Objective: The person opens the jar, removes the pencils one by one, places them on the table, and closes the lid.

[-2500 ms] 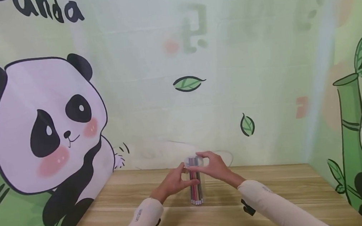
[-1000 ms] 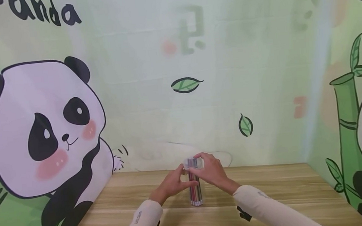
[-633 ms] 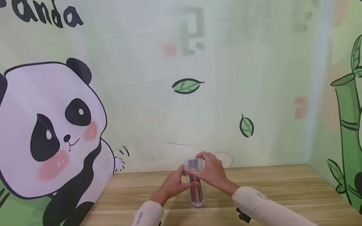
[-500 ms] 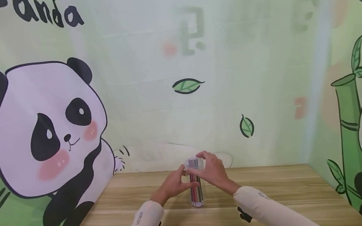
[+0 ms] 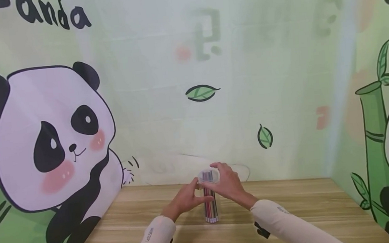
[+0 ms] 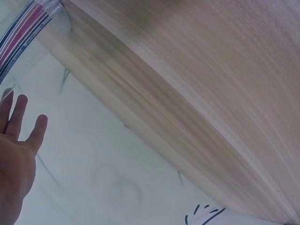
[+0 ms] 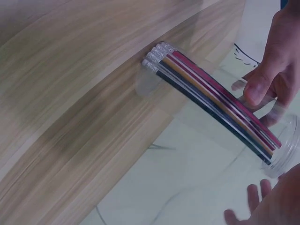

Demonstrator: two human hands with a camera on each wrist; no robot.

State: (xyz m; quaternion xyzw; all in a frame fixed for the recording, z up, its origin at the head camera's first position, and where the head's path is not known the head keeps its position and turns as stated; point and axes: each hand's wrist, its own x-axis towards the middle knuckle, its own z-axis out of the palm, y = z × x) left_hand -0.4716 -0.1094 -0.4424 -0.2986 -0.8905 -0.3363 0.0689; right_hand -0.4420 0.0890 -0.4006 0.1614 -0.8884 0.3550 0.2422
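A clear plastic jar (image 5: 211, 218) stands on the table in the head view, with several dark, red and yellowish pencils (image 7: 215, 103) upright inside. The pencils' pale ends are at the bottom. My left hand (image 5: 185, 197) holds the jar's upper part from the left, its thumb across the near side. Around the round clear lid (image 5: 206, 176), my right hand (image 5: 230, 182) has its thumb in front and fingers behind. The right wrist view shows the left thumb pressed to the wall and ridged rings at the top. Only part of the left hand (image 6: 16, 164) shows in its wrist view.
The wooden table (image 5: 292, 201) ends at a pale green fabric backdrop (image 5: 159, 113) just behind the jar. Printed pandas, bamboo and leaves cover the backdrop. A black strap piece (image 5: 262, 230) hangs under the right sleeve.
The right hand and forearm have turned slightly inward around the lid since the earliest frame. The left hand and the jar keep their place; the head view has shifted a little.
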